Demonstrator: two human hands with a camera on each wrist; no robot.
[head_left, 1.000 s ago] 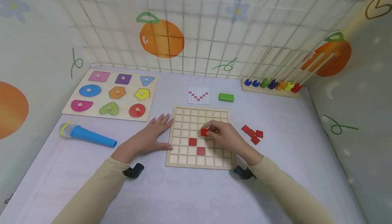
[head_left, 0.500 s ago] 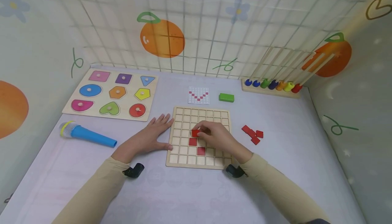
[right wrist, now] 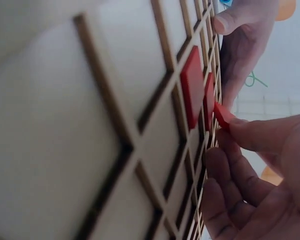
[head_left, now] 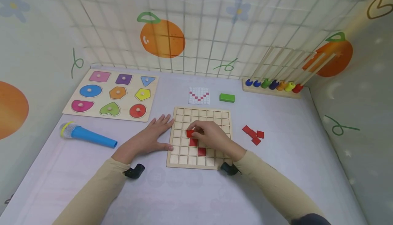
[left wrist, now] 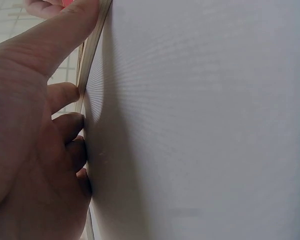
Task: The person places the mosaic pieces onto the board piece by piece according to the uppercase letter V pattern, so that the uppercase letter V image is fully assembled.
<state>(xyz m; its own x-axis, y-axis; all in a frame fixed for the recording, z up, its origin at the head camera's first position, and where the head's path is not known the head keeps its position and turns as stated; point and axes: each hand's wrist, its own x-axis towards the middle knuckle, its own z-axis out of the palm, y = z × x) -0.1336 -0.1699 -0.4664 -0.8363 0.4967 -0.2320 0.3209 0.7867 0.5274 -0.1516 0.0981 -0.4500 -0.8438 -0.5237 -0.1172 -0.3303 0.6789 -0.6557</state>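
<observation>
A wooden grid board [head_left: 181, 164] lies on the table, with two red square tiles set in its cells, the nearer tile [head_left: 201, 151] one row below and one column right of the other [head_left: 193, 142]. Between thumb and fingertips my right hand [head_left: 212, 134] pinches a third red tile [head_left: 190, 134], tilted, at the cell up and left of the farther set tile. In the right wrist view this pinched tile [right wrist: 223, 116] has its edge at the grid. My left hand [head_left: 150, 138] rests spread at the board's left edge, fingertips and thumb touching the rim.
Loose red tiles [head_left: 252, 134] lie right of the board. Behind it are a pattern card [head_left: 199, 96] with a red V and a green block [head_left: 227, 98]. A shape puzzle [head_left: 112, 95] and blue toy microphone [head_left: 92, 137] sit left; a bead rack [head_left: 271, 90] stands back right.
My right hand has moved left across the board with the red tile, from the middle columns to the cell beside the farther set tile. My left hand has stayed put.
</observation>
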